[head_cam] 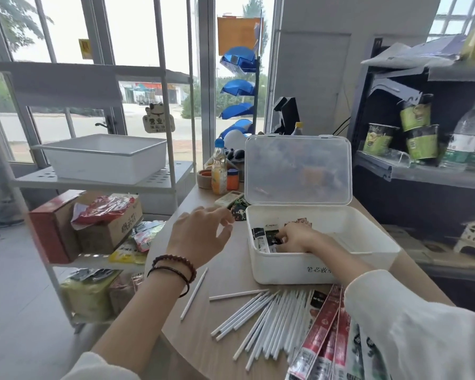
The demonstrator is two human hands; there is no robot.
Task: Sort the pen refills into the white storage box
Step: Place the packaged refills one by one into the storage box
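Observation:
The white storage box (291, 266) stands open on the wooden table, its clear lid (298, 170) raised behind it. My right hand (295, 237) reaches inside the box and grips a black refill pack (270, 237) among other packs lying at the box's left end. My left hand (200, 233) hovers open above the table just left of the box, holding nothing. Several white pen refills (266, 322) lie fanned out on the table in front of the box. One lone white refill (194, 293) lies further left. Red refill packs (324, 335) sit beside them at the right.
A bottle (219, 167), small jars and a camouflage pouch (239, 208) crowd the table behind my left hand. A white shelf rack with a tray (104, 157) and cardboard boxes stands to the left. A dark shelf with cups and a water bottle (469, 138) is at the right.

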